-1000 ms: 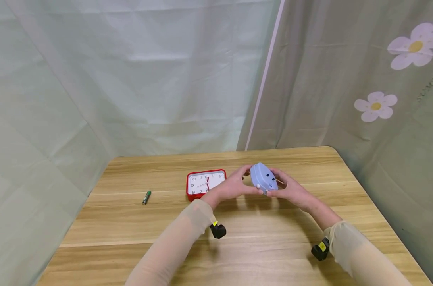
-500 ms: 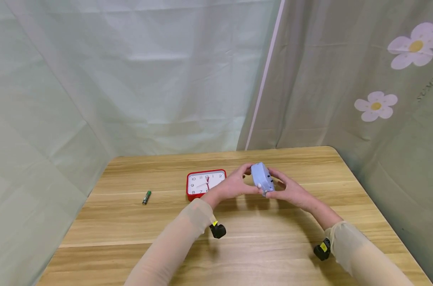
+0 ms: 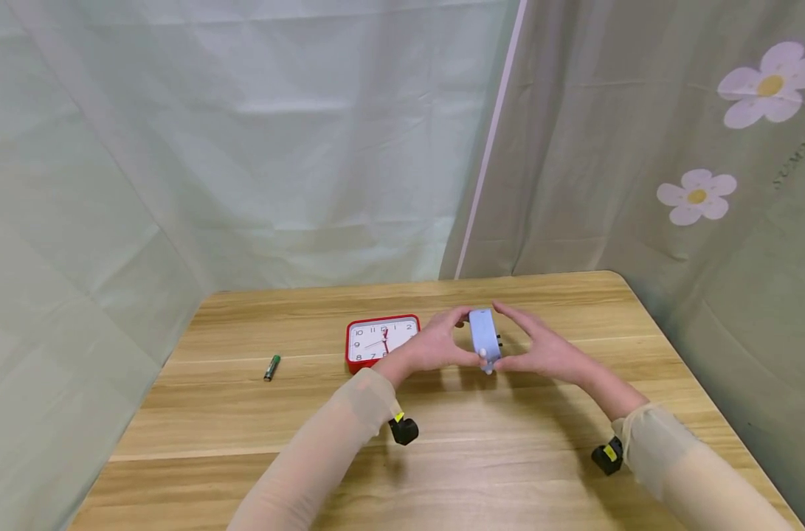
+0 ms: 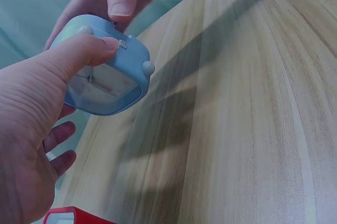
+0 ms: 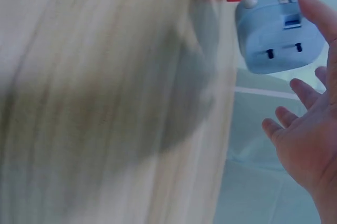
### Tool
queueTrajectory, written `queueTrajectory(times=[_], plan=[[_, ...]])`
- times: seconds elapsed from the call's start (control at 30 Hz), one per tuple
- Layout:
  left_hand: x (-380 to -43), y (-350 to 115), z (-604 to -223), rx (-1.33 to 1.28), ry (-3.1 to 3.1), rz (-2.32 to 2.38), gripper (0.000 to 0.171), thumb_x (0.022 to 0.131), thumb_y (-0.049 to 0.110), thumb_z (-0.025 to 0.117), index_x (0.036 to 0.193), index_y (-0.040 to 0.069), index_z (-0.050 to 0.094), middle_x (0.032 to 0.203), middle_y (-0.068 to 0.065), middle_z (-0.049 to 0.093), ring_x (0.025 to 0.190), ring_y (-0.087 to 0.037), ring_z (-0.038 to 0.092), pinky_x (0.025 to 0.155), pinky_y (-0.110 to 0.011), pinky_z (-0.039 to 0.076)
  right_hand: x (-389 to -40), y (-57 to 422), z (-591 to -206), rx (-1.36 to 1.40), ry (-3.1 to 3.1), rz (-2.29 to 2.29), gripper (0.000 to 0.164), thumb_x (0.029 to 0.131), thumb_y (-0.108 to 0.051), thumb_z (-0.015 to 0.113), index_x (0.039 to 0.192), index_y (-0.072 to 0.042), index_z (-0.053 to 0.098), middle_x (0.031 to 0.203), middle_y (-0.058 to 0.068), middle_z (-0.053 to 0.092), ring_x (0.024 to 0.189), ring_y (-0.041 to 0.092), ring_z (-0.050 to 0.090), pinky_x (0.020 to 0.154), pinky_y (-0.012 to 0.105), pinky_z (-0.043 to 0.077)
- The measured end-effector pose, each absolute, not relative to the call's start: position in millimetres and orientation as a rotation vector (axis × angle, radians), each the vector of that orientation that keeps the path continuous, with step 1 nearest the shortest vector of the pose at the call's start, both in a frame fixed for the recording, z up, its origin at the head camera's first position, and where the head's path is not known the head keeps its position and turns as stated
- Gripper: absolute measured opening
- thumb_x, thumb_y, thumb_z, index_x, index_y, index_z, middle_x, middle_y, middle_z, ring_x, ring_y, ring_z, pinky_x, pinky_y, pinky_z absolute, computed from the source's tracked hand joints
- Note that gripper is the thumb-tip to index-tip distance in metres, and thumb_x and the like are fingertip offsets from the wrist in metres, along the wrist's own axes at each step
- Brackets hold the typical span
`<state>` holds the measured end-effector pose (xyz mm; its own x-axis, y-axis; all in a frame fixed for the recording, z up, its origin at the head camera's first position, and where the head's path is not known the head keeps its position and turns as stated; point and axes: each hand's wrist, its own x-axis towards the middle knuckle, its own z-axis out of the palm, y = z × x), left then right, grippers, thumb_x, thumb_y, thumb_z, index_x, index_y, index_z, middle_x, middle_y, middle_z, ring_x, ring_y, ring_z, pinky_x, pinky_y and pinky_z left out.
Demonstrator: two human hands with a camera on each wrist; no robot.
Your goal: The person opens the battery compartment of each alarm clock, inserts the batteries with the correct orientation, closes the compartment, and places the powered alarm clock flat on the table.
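Note:
A small light-blue alarm clock [image 3: 484,332] is held up above the table, seen edge-on in the head view. My left hand [image 3: 435,344] grips it by the edge, thumb on one side and fingers around the other. In the left wrist view its dial side [image 4: 108,89] shows, with small round white feet. Its back [image 5: 281,39] faces the right wrist camera, showing two black knobs and a small recess. My right hand [image 3: 550,352] is spread beside the clock; its thumb tip is at the clock's edge, perhaps touching, and its other fingers stand away from it.
A red square clock [image 3: 382,341] lies face up on the wooden table [image 3: 482,450], partly behind my left hand. Farther left lies a small green and black battery-like cylinder [image 3: 272,367]. Curtains [image 3: 336,147] hang behind and beside the table.
The blue clock has turned from showing its back to edge-on. My right hand's fingers have come off it and spread, while my left hand keeps its grip.

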<state>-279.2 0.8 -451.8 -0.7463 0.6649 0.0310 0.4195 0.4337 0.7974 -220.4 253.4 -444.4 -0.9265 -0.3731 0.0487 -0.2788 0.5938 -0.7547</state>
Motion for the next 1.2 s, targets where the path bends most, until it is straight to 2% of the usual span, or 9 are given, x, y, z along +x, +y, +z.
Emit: queueTrajectory(times=[0.17,0.33,0.5,0.7,0.8,0.93,1.03,1.2], plan=[[-277.4,1.5,-451.1,0.948,2.436,1.154,0.099,0.074,0.049,0.089,0.155,0.020,0.041,0.143,-0.004,0.050,0.132,-0.026,0.048,0.104,-0.040,0.043,-223.4,249.7,-437.7,-0.626,2.749,-1.149,0.104,0.078,-0.047,0.089,0.162,-0.035,0.028,0.165,0.008,0.029,0.150,0.039,0.020,0.110,0.072,0.025],[-277.2,2.2,-450.4,0.949,2.459,1.114,0.098,0.074,0.051,0.088,0.155,0.022,0.040,0.142,-0.003,0.050,0.131,-0.023,0.047,0.102,-0.040,0.044,-226.0,247.0,-434.8,-0.643,2.774,-1.079,0.102,0.077,-0.048,0.089,0.161,-0.029,0.035,0.164,0.007,0.032,0.151,0.041,0.016,0.108,0.074,0.025],[-278.8,2.2,-451.2,0.958,2.483,1.078,0.096,0.074,0.050,0.088,0.154,0.023,0.042,0.141,-0.003,0.051,0.131,-0.022,0.047,0.102,-0.040,0.044,-228.1,243.9,-433.5,-0.670,2.838,-0.995,0.101,0.074,-0.046,0.091,0.158,-0.023,0.040,0.161,0.007,0.038,0.150,0.042,0.021,0.107,0.073,0.028],[-278.7,2.4,-451.3,0.973,2.463,1.086,0.092,0.076,0.047,0.088,0.152,0.024,0.042,0.143,-0.004,0.051,0.132,-0.022,0.045,0.103,-0.041,0.043,-228.9,242.9,-435.2,-0.679,2.891,-0.948,0.096,0.074,-0.047,0.091,0.155,-0.026,0.044,0.158,0.011,0.040,0.147,0.037,0.030,0.108,0.067,0.033],[-277.8,2.2,-450.2,0.998,2.426,1.089,0.102,0.075,0.044,0.090,0.157,0.017,0.035,0.148,-0.004,0.048,0.136,-0.026,0.044,0.108,-0.042,0.041,-228.0,243.8,-437.3,-0.670,2.887,-0.987,0.095,0.074,-0.045,0.092,0.155,-0.026,0.045,0.157,0.009,0.041,0.145,0.035,0.032,0.108,0.066,0.034],[-274.9,1.2,-449.4,0.980,2.390,1.058,0.121,0.075,0.046,0.090,0.164,0.012,0.016,0.158,-0.006,0.038,0.143,-0.028,0.039,0.113,-0.044,0.036,-227.2,246.6,-441.4,-0.613,2.861,-1.086,0.095,0.075,-0.041,0.093,0.154,-0.022,0.045,0.156,0.005,0.044,0.143,0.035,0.035,0.108,0.066,0.034],[-273.4,0.0,-450.5,0.934,2.390,1.053,0.124,0.076,0.049,0.089,0.166,0.017,0.010,0.162,-0.004,0.034,0.146,-0.024,0.035,0.114,-0.046,0.034,-227.0,249.9,-444.5,-0.546,2.843,-1.179,0.096,0.074,-0.042,0.093,0.155,-0.020,0.044,0.155,0.006,0.045,0.141,0.036,0.038,0.107,0.067,0.033],[-272.8,-1.4,-451.9,0.892,2.390,1.098,0.121,0.076,0.048,0.088,0.166,0.024,0.011,0.162,-0.002,0.036,0.147,-0.022,0.031,0.116,-0.051,0.031,-225.4,255.2,-450.1,-0.457,2.787,-1.365,0.096,0.076,-0.042,0.092,0.155,-0.018,0.043,0.153,0.011,0.045,0.142,0.037,0.037,0.109,0.070,0.027]])
